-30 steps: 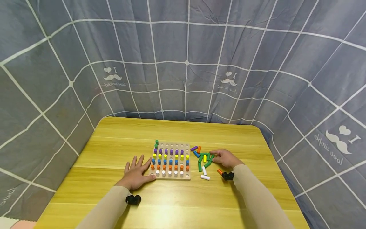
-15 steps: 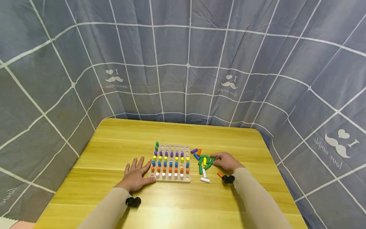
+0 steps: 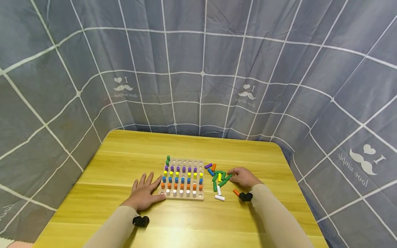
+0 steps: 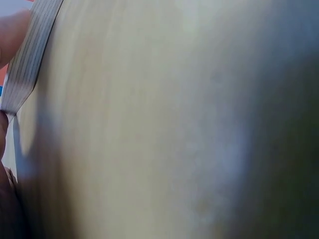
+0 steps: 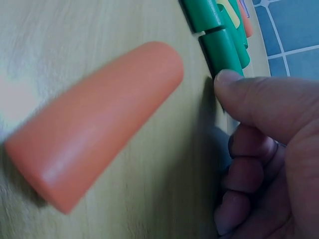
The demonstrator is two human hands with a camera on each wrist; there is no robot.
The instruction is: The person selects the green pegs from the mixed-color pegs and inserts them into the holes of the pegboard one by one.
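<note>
On the yellow wooden bench (image 3: 124, 165) a square pegboard (image 3: 183, 197) sits near the middle, its rows filled with upright pegs: purple, yellow, blue, orange and white from far to near, and two green ones at its 11 o'clock corner. At 3 o'clock from the board lies a loose pile of pegs (image 3: 218, 176) on their sides, mostly green with a yellow, a blue, a purple and an orange among them. The right hand (image 3: 243, 176) rests on the bench at 3 o'clock of that pile, knuckles up, forearm running back toward 5 o'clock; its thumb tip touches the end of a green peg (image 3: 228, 177), whose long axis runs roughly from 2 to 8 o'clock, and the other fingers are curled under; whether they pinch the peg cannot be told. A lone orange peg (image 3: 236, 192) lies just beside the wrist, and two white pegs (image 3: 219, 193) lie at 6 o'clock of the pile. The left hand (image 3: 143, 193) lies flat, fingers straight and spread, the thumb and forefinger against the board's 8 o'clock corner.
</note>
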